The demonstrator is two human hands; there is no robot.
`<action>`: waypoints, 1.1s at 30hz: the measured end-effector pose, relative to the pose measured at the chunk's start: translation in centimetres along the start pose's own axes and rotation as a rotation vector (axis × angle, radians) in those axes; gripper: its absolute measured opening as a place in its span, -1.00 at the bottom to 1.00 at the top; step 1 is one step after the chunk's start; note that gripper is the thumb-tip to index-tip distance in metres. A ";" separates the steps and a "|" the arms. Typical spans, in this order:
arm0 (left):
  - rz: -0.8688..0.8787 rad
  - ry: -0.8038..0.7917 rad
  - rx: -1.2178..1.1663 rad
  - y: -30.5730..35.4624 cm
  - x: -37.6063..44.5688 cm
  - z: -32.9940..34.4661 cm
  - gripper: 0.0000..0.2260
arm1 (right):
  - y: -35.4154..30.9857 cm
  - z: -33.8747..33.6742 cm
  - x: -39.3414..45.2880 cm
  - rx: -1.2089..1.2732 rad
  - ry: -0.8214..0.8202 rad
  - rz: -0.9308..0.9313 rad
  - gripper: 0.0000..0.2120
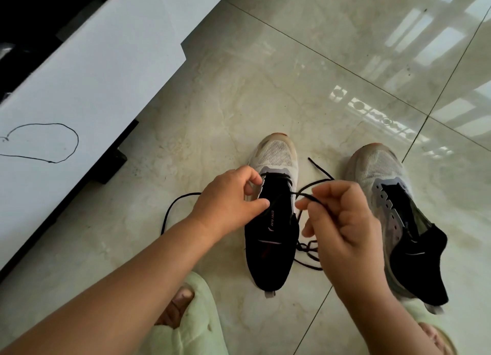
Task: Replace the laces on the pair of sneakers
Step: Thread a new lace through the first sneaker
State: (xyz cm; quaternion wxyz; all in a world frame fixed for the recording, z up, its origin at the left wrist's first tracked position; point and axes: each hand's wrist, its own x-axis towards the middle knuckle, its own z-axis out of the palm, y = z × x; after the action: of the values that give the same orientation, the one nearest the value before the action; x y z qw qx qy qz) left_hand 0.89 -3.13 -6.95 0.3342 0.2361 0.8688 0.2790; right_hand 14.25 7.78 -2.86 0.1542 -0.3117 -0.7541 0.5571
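The black lace (pixel 305 195), threaded only through the front eyelets of the left sneaker (pixel 271 222) on the floor, is pinched by the right hand (pixel 342 222) while the left hand (pixel 228 200) grips the eyelet edge, so a hard tug might unthread it.

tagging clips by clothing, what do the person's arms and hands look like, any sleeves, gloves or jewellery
Both forearms are bare to the frame edge, with no sleeves in view. The left hand and right hand wear no gloves, and no rings, watch or bracelets show. Fingernails are short and unpainted.
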 end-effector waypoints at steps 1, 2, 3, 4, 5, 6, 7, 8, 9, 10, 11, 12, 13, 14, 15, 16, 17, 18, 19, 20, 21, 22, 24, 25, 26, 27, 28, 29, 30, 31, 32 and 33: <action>0.023 0.000 0.009 0.1 0.1 0.0 -0.75 | -0.1 -0.1 0.4 0.023 -0.003 -0.009 -0.82; 0.043 0.000 0.015 0.1 0.1 0.1 -0.74 | -0.1 -0.1 0.7 0.028 -0.008 -0.017 -0.80; 0.059 0.001 0.023 0.2 0.2 0.2 -0.72 | -0.1 -0.2 0.9 0.029 -0.009 -0.020 -0.78; 0.076 0.002 0.040 0.4 0.4 0.4 -0.71 | -0.1 -0.2 1.1 0.031 -0.008 -0.016 -0.75; 0.095 0.008 0.068 0.6 0.5 0.6 -0.71 | -0.1 -0.2 1.3 0.037 -0.007 -0.009 -0.74; 0.117 0.019 0.098 0.9 0.7 0.8 -0.73 | -0.1 -0.2 1.5 0.044 -0.010 -0.002 -0.76; 0.142 0.033 0.122 1.2 0.8 1.0 -0.74 | -0.2 -0.2 1.8 0.056 -0.022 0.004 -0.79; 0.169 0.046 0.139 1.4 1.0 1.2 -0.74 | -0.3 -0.2 2.0 0.073 -0.043 0.011 -0.83; 0.199 0.057 0.155 1.6 1.2 1.5 -0.75 | -0.5 -0.3 2.3 0.086 -0.072 0.016 -0.84; 0.227 0.071 0.177 1.8 1.4 1.7 -0.77 | -0.7 -0.4 2.6 0.089 -0.103 0.018 -0.82; 0.245 0.087 0.208 1.9 1.6 2.0 -0.79 | -0.8 -0.5 2.8 0.084 -0.131 0.020 -0.79; 0.248 0.098 0.250 2.0 1.7 2.1 -0.80 | -0.9 -0.5 3.0 0.074 -0.151 0.024 -0.76; 0.246 0.106 0.294 2.1 1.9 2.2 -0.81 | -1.0 -0.6 3.2 0.065 -0.160 0.030 -0.75; 0.246 0.113 0.327 2.1 2.0 2.2 -0.82 | -1.0 -0.6 3.3 0.059 -0.157 0.040 -0.75; 0.249 0.122 0.335 2.1 2.2 2.1 -0.82 | -0.9 -0.7 3.4 0.053 -0.143 0.051 -0.76; 0.247 0.132 0.314 2.0 2.3 2.0 -0.83 | -0.8 -0.8 3.4 0.047 -0.124 0.062 -0.78; 0.239 0.138 0.269 1.8 2.4 1.8 -0.84 | -0.6 -0.9 3.4 0.042 -0.104 0.071 -0.79; 0.226 0.137 0.210 1.6 2.4 1.5 -0.85 | -0.5 -1.1 3.3 0.037 -0.089 0.075 -0.80; 0.215 0.125 0.152 1.4 2.3 1.4 -0.84 | -0.3 -1.1 3.2 0.033 -0.085 0.073 -0.83; 0.212 0.103 0.109 1.2 2.1 1.3 -0.82 | -0.2 -1.2 3.0 0.025 -0.093 0.068 -0.87; 0.217 0.074 0.088 1.1 2.0 1.3 -0.80 | -0.1 -1.2 2.8 0.012 -0.108 0.067 -0.91; 0.226 0.046 0.094 1.0 1.8 1.3 -0.76 | 0.1 -1.2 2.6 -0.007 -0.120 0.065 -0.91; 0.241 0.020 0.169 1.0 1.6 1.5 -0.74 | 0.6 -1.2 2.3 -0.037 -0.114 0.065 -0.89; 0.251 0.020 0.236 1.1 1.5 1.5 -0.76 | 0.8 -1.3 2.1 -0.046 -0.097 0.068 -0.89; 0.263 0.027 0.313 1.2 1.6 1.6 -0.81 | 1.0 -1.4 1.9 -0.053 -0.074 0.071 -0.86; 0.268 0.039 0.374 1.4 1.6 1.6 -0.86 | 1.2 -1.4 1.8 -0.056 -0.050 0.074 -0.82; 0.257 0.060 0.390 1.6 1.7 1.6 -0.89 | 1.4 -1.4 1.6 -0.052 -0.032 0.080 -0.77; 0.225 0.083 0.357 1.7 1.8 1.6 -0.87 | 1.5 -1.4 1.5 -0.045 -0.027 0.085 -0.76; 0.169 0.094 0.264 1.7 1.8 1.4 -0.84 | 1.5 -1.2 1.4 -0.039 -0.032 0.091 -0.76; 0.097 0.083 0.120 1.7 1.8 1.2 -0.81 | 1.5 -1.1 1.3 -0.040 -0.046 0.095 -0.77; 0.022 0.051 -0.049 1.7 1.7 0.9 -0.78 | 1.6 -0.9 1.2 -0.046 -0.065 0.099 -0.79; -0.045 0.019 -0.196 1.8 1.6 0.6 -0.76 | 1.7 -0.7 1.1 -0.055 -0.087 0.103 -0.79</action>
State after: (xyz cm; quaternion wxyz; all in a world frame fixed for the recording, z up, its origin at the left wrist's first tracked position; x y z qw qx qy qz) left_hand 0.67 -0.63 -6.85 0.3536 0.1803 0.8455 0.3571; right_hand 14.38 9.31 -4.38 0.0837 -0.3298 -0.7579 0.5565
